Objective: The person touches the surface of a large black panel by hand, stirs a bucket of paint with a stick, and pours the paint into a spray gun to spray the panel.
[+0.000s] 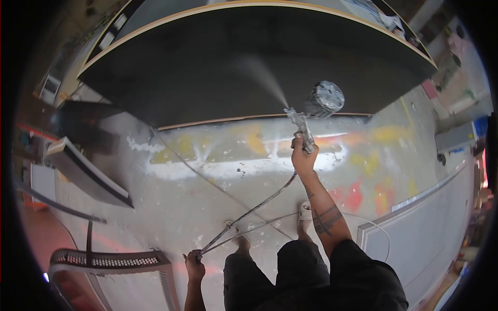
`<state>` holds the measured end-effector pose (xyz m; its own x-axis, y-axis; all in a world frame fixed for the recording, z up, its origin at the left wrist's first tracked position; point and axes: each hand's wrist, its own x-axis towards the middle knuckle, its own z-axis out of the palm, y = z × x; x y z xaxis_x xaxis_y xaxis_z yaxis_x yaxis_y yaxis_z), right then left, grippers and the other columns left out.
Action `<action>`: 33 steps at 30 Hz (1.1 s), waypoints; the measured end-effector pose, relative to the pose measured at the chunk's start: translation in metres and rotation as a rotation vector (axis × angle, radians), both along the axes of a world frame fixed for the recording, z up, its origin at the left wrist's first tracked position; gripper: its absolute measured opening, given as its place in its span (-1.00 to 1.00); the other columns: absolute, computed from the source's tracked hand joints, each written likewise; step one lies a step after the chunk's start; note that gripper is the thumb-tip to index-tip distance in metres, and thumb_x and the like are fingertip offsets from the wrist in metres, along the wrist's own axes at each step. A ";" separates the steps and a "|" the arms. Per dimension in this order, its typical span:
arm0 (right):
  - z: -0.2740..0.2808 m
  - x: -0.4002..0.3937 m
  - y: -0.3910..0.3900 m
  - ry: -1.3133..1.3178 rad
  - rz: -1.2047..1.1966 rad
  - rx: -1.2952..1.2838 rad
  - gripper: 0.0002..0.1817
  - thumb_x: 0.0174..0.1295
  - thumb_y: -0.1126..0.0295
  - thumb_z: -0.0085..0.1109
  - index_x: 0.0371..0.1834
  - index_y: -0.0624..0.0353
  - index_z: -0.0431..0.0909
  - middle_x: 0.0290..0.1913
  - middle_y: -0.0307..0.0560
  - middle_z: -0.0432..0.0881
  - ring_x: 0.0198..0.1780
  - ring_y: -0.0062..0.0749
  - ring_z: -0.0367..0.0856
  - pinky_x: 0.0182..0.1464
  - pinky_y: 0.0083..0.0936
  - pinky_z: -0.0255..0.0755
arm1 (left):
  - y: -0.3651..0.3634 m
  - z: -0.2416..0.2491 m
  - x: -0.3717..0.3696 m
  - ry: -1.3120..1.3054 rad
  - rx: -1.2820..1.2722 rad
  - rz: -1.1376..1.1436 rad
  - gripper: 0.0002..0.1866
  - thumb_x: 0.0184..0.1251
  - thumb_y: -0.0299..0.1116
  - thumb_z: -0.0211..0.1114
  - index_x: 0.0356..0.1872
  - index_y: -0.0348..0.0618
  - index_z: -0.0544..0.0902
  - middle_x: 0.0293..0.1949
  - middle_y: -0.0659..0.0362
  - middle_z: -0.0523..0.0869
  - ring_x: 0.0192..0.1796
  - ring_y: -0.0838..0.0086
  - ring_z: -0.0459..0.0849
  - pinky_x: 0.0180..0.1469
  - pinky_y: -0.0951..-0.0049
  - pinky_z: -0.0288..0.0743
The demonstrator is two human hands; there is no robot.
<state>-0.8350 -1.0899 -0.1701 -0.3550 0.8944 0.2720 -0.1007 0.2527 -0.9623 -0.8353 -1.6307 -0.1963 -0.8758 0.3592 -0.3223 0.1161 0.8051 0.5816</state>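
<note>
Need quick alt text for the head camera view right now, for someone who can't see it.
Seen from above, the right hand holds a spray gun that sends a mist onto a large dark panel leaning over a paint-stained floor. The left hand grips the hose low beside the person's legs.

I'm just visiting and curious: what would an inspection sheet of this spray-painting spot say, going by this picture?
Surface: concrete floor, stained with white, yellow and red paint.
Job's things: spray gun with a cup on top, giving off a mist toward a large dark panel with a pale edge.
Clutter: grey panel lying at right; dark boards at left; perforated metal frame at lower left.
Hands: right hand grips the spray gun; left hand holds the hose.
Cables: hose runs from gun to left hand; thin lines cross the floor.
Surroundings: workshop items at the edges, too blurred to tell.
</note>
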 end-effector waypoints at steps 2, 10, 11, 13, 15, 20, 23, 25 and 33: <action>-0.001 0.041 0.038 0.019 -0.083 -0.021 -0.81 0.45 0.37 0.18 -0.27 0.28 0.60 -0.52 -0.34 0.54 -0.47 -0.73 0.44 -0.41 -0.66 0.30 | 0.033 0.003 0.003 -0.019 -0.003 -0.074 -0.67 0.20 -0.74 0.05 -0.14 -0.17 0.67 -0.27 0.05 0.70 -0.09 0.03 0.68 0.51 -0.35 -0.15; 0.007 0.187 0.190 0.041 -0.417 -0.029 -0.71 0.51 0.28 0.12 -0.34 0.26 0.57 -0.54 -0.31 0.51 -0.46 -0.67 0.43 -0.37 -0.59 0.30 | 0.174 0.007 0.040 0.034 -0.007 -0.298 -0.67 0.20 -0.73 0.06 -0.09 -0.20 0.66 -0.24 0.01 0.74 -0.13 0.04 0.70 0.50 -0.24 -0.01; 0.006 0.204 0.211 0.059 -0.464 -0.031 -0.71 0.49 0.29 0.15 -0.38 0.23 0.56 -0.54 -0.32 0.51 -0.46 -0.70 0.42 -0.40 -0.59 0.28 | 0.195 0.011 0.046 0.016 0.001 -0.322 -0.66 0.19 -0.73 0.06 -0.08 -0.21 0.66 -0.23 0.02 0.74 -0.13 0.05 0.70 0.50 -0.24 -0.02; 0.005 0.235 0.256 0.084 -0.532 0.010 -0.68 0.49 0.27 0.15 -0.43 0.23 0.55 -0.57 -0.32 0.50 -0.48 -0.69 0.42 -0.41 -0.58 0.28 | 0.239 0.016 0.064 0.014 -0.030 -0.368 -0.65 0.19 -0.72 0.08 -0.06 -0.22 0.66 -0.22 0.00 0.74 -0.09 0.06 0.70 0.51 -0.22 -0.01; 0.004 0.267 0.298 0.009 -0.676 0.034 -0.65 0.47 0.26 0.16 -0.46 0.25 0.56 -0.58 -0.33 0.51 -0.50 -0.68 0.44 -0.43 -0.56 0.30 | 0.274 0.017 0.081 0.029 0.032 -0.427 -0.65 0.19 -0.71 0.10 -0.03 -0.21 0.66 -0.19 -0.02 0.74 -0.07 0.04 0.71 0.51 -0.20 -0.02; 0.009 0.345 0.396 -0.047 -0.923 0.035 -0.57 0.45 0.14 0.18 -0.50 0.24 0.61 -0.59 -0.32 0.53 -0.52 -0.62 0.47 -0.46 -0.47 0.31 | 0.360 0.024 0.124 -0.038 0.096 -0.568 -0.60 0.19 -0.67 0.14 0.06 -0.17 0.64 -0.20 -0.03 0.73 -0.08 0.04 0.70 0.52 -0.25 -0.07; -0.011 0.395 0.462 -0.150 -1.045 0.094 -0.54 0.46 0.04 0.15 -0.42 0.23 0.66 -0.56 -0.30 0.57 -0.49 -0.58 0.49 -0.40 -0.46 0.34 | 0.404 0.047 0.146 -0.140 0.044 -0.668 -0.60 0.27 -0.63 0.18 0.13 -0.15 0.60 -0.13 0.00 0.70 0.03 0.05 0.66 0.53 -0.35 -0.15; -0.010 0.405 0.484 -0.093 -1.126 0.093 -0.48 0.43 -0.01 0.16 -0.54 0.21 0.61 -0.62 -0.27 0.54 -0.56 -0.56 0.47 -0.44 -0.41 0.33 | 0.414 0.049 0.154 -0.137 0.040 -0.661 -0.60 0.28 -0.62 0.18 0.15 -0.15 0.58 -0.11 0.00 0.70 0.03 0.06 0.67 0.53 -0.35 -0.16; -0.008 0.341 0.403 -0.002 -0.926 -0.148 -0.55 0.45 0.03 0.15 -0.39 0.24 0.60 -0.58 -0.26 0.52 -0.57 -0.58 0.45 -0.49 -0.48 0.29 | 0.354 0.039 0.110 -0.045 0.022 -0.572 -0.58 0.23 -0.67 0.14 0.12 -0.15 0.58 -0.07 -0.01 0.71 0.07 0.03 0.66 0.50 -0.42 -0.17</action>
<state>-0.4939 -0.6868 -0.1778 0.5157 0.8464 0.1331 0.0812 0.1064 -0.9910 -0.7251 -1.2772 -0.1576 -0.5257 0.7788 -0.3422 0.5042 0.6092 0.6121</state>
